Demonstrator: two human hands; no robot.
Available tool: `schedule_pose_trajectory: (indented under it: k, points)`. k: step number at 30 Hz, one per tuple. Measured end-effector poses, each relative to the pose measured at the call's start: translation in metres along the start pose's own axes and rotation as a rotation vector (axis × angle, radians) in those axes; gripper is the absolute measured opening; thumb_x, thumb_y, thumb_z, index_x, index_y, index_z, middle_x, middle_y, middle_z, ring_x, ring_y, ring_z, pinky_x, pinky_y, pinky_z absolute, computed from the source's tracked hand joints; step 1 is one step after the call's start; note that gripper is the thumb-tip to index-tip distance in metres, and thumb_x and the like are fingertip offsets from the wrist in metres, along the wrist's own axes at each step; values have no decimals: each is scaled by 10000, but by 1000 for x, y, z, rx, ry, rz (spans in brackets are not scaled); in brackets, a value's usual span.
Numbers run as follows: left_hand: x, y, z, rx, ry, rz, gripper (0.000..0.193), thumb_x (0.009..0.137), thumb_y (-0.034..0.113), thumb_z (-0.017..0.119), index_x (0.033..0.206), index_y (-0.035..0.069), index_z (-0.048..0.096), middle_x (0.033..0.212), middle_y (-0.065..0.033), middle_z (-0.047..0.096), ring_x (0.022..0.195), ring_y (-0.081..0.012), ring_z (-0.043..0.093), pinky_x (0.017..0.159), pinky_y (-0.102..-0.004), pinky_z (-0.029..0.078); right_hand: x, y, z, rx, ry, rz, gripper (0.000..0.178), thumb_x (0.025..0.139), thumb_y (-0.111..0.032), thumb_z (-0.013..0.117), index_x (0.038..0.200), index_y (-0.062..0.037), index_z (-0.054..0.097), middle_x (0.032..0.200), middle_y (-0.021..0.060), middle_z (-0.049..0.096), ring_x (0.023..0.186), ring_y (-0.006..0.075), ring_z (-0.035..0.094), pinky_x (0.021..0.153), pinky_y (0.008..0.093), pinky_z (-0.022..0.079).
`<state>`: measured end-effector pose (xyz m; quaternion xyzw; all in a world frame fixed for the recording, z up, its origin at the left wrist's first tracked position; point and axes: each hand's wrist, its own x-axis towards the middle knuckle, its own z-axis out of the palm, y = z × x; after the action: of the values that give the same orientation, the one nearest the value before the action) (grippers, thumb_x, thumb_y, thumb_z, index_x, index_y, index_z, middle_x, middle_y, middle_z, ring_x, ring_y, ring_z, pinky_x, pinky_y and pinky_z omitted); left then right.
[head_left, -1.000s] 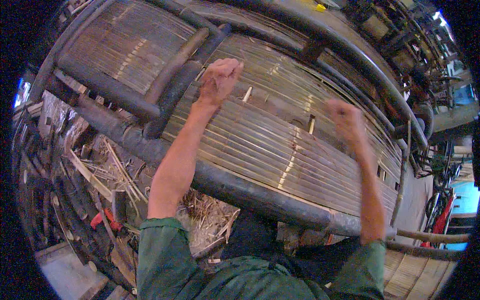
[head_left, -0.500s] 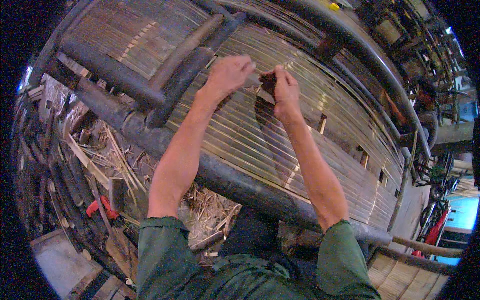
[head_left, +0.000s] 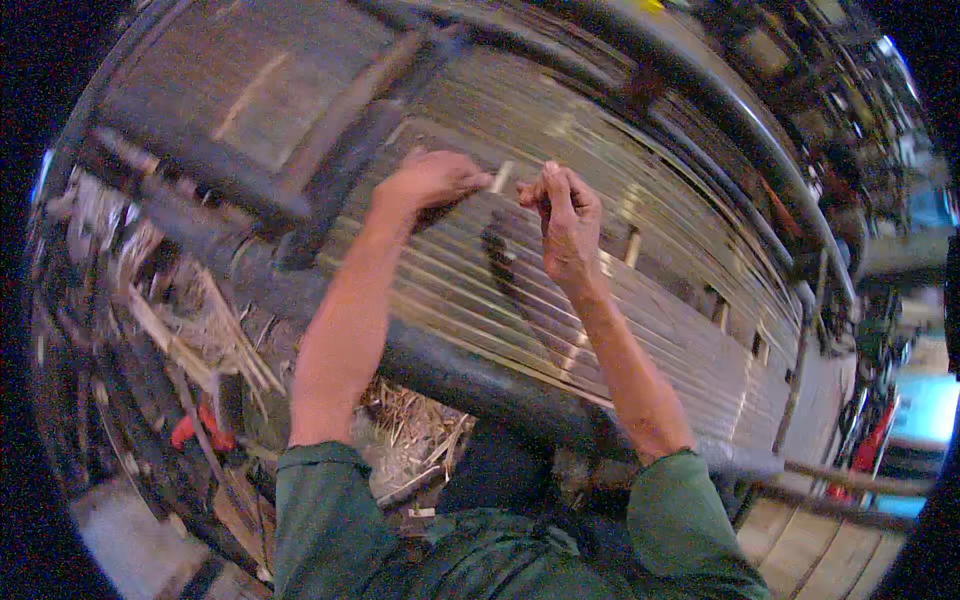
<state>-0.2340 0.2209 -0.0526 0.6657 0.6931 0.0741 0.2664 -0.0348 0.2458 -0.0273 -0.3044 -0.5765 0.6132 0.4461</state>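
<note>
Both of my hands are raised over a panel of thin bamboo slats [head_left: 480, 300] set between dark poles. My left hand [head_left: 432, 186] is closed in a pinch, its fingertips pointing right. A small pale piece [head_left: 503, 178] shows just beyond those fingertips; whether it is held or part of the panel I cannot tell. A short gap to the right, my right hand [head_left: 566, 215] is closed too, thumb and fingers pressed together and pointing up. What lies in its pinch is hidden or too thin to see. Motion blurs the picture.
A thick dark pole [head_left: 470, 370] runs along the panel's near edge, before my body. Another framed panel [head_left: 250, 90] lies at upper left. Stacked poles [head_left: 90, 370], a red-handled tool [head_left: 205, 428] and bamboo scraps [head_left: 420, 425] lie at left and below. A thinner pole [head_left: 860, 480] juts out at right.
My left hand has moved a little left and down, and the gap to my right hand is wider. My right hand is slightly lower. The whole view has shifted slightly.
</note>
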Motion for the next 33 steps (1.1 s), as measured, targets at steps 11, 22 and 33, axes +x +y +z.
schedule_pose_trajectory:
  k: [11,22,33]
  points:
    - [-17,-12,-4,-49,230,72,380,889,386,498,923,36,641,893,-163,640,862,-349,596,786,-427,440,-307,-260,-360,483,327,-342,247,926,-269,492,769,-95,569,718,23,563,718,153,540,826,337,468]
    - [25,84,29,169,741,505,256,840,234,587,1003,42,630,1003,-148,609,928,-322,578,813,-382,459,-356,-246,-339,-1437,329,447,339,910,-310,494,882,8,609,755,190,609,695,321,600,660,403,453]
    - [28,133,69,230,780,343,258,852,292,556,1032,128,642,1058,-68,572,1006,-277,524,864,-452,384,-80,-25,-275,-1386,395,-513,239,892,-268,527,964,-52,603,931,139,614,875,344,578,766,413,460]
